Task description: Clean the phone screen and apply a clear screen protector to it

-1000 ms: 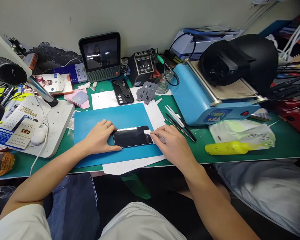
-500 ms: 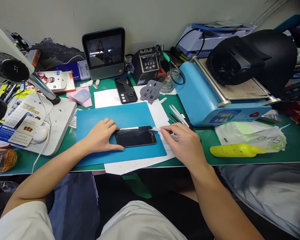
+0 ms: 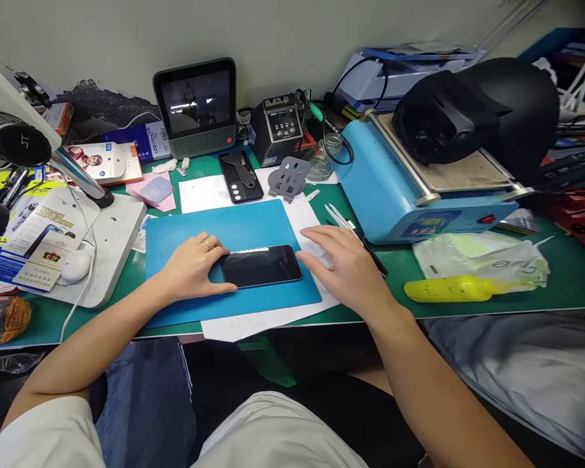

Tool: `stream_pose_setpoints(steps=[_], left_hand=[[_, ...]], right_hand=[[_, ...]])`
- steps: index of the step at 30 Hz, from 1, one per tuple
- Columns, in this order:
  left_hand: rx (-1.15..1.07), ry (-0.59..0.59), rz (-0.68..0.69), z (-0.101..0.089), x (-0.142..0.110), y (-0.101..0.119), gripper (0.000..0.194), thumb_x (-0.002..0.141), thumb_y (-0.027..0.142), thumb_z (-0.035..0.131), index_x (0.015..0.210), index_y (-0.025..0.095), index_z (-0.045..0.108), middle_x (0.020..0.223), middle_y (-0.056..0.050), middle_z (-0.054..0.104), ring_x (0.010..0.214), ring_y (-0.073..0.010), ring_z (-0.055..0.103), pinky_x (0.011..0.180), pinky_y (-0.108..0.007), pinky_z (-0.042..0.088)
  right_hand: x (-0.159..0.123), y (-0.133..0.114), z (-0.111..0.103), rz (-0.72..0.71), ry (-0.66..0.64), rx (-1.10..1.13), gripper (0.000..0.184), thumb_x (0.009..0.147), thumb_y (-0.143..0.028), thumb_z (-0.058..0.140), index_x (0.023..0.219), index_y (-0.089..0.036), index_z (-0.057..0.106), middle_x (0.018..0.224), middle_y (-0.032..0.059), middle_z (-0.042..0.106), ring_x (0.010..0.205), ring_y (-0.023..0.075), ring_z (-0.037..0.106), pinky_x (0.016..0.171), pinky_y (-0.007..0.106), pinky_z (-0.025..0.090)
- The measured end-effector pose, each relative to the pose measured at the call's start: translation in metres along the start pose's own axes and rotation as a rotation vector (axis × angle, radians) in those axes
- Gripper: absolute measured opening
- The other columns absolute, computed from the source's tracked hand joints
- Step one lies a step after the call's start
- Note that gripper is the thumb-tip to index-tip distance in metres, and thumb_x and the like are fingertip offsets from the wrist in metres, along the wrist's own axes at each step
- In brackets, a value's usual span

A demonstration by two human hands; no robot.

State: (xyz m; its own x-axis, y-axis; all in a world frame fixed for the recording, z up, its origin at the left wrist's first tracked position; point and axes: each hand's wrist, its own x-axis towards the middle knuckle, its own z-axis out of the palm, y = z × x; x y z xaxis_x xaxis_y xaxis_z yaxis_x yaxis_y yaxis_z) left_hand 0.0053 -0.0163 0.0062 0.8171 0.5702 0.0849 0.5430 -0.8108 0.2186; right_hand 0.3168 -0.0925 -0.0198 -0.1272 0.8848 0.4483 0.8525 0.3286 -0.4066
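Observation:
A dark-screened phone (image 3: pixel 262 265) lies flat on the blue mat (image 3: pixel 190 225). My left hand (image 3: pixel 195 266) grips its left end, thumb along the near edge and fingers at the far edge; a ring shows on one finger. Just off the phone's right end is my right hand (image 3: pixel 348 270), slightly blurred, with thumb and forefinger spread apart. A whitish, see-through piece of thin material (image 3: pixel 325 257) appears tucked in the right palm; its kind is unclear and the other fingers are mostly hidden.
Thin pen-like tools (image 3: pixel 344 221) lie right of the mat. A black phone case (image 3: pixel 241 177), a grey slotted stand (image 3: pixel 290 179) and a glass jar (image 3: pixel 324 159) sit behind. A blue machine (image 3: pixel 390 188) and yellow bottle (image 3: pixel 448 289) are on the right, a white stand base (image 3: pixel 107 253) on the left.
My right thumb and forefinger have parted from their pinch on the whitish piece at the phone's right end, and the piece now sits deeper in the hand. The left hand keeps its place.

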Motion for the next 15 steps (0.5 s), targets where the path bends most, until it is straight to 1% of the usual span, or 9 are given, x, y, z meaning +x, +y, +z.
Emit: stream_pose_setpoints(steps=[2, 5, 7, 9, 12, 15], left_hand=[[0.007, -0.019, 0.007, -0.002, 0.0, -0.001, 0.073, 0.087, 0.071, 0.073, 0.13, 0.011, 0.068, 0.115, -0.013, 0.069, 0.102, -0.0289, 0.062, 0.089, -0.041, 0.051], [0.033, -0.053, 0.049, -0.004, -0.001, -0.005, 0.085, 0.083, 0.076, 0.074, 0.137, 0.01, 0.064, 0.12, -0.015, 0.068, 0.103, -0.0299, 0.062, 0.089, -0.042, 0.051], [0.051, -0.058, 0.07, -0.004, -0.001, -0.008, 0.086, 0.083, 0.076, 0.074, 0.137, 0.01, 0.063, 0.121, -0.015, 0.068, 0.102, -0.0294, 0.062, 0.088, -0.041, 0.051], [0.064, -0.043, 0.084, -0.003, -0.001, -0.011, 0.08, 0.086, 0.073, 0.073, 0.134, 0.01, 0.066, 0.12, -0.015, 0.07, 0.1, -0.0283, 0.063, 0.086, -0.039, 0.05], [0.077, -0.013, 0.13, 0.0, 0.0, -0.014, 0.076, 0.088, 0.072, 0.071, 0.13, 0.01, 0.068, 0.117, -0.015, 0.071, 0.098, -0.0277, 0.063, 0.084, -0.038, 0.05], [0.096, 0.02, 0.173, 0.0, 0.0, -0.015, 0.074, 0.088, 0.072, 0.07, 0.128, 0.009, 0.069, 0.114, -0.015, 0.072, 0.096, -0.0272, 0.063, 0.082, -0.038, 0.05]], right_hand=[[-0.002, -0.006, 0.0, -0.052, -0.037, 0.028, 0.037, 0.103, -0.037, 0.059, 0.136, -0.022, 0.066, 0.132, 0.0134, 0.072, 0.128, 0.0346, 0.064, 0.108, 0.056, 0.052], [-0.005, -0.006, 0.001, -0.071, -0.091, 0.072, 0.041, 0.104, -0.038, 0.059, 0.141, -0.021, 0.063, 0.134, 0.0141, 0.072, 0.128, 0.0333, 0.065, 0.109, 0.055, 0.054], [-0.008, -0.001, 0.002, -0.045, -0.124, 0.094, 0.044, 0.104, -0.04, 0.059, 0.142, -0.019, 0.062, 0.135, 0.0149, 0.072, 0.126, 0.0324, 0.066, 0.108, 0.053, 0.056], [-0.012, 0.004, 0.003, 0.003, -0.138, 0.115, 0.044, 0.104, -0.041, 0.058, 0.142, -0.018, 0.062, 0.137, 0.0149, 0.071, 0.127, 0.0317, 0.067, 0.108, 0.051, 0.057], [-0.016, 0.009, 0.004, 0.07, -0.173, 0.176, 0.043, 0.107, -0.042, 0.052, 0.142, -0.02, 0.063, 0.139, 0.0131, 0.071, 0.13, 0.0299, 0.066, 0.11, 0.049, 0.056], [-0.017, 0.01, 0.006, 0.129, -0.203, 0.256, 0.044, 0.109, -0.045, 0.046, 0.142, -0.022, 0.064, 0.141, 0.0112, 0.07, 0.133, 0.029, 0.065, 0.113, 0.05, 0.054]])
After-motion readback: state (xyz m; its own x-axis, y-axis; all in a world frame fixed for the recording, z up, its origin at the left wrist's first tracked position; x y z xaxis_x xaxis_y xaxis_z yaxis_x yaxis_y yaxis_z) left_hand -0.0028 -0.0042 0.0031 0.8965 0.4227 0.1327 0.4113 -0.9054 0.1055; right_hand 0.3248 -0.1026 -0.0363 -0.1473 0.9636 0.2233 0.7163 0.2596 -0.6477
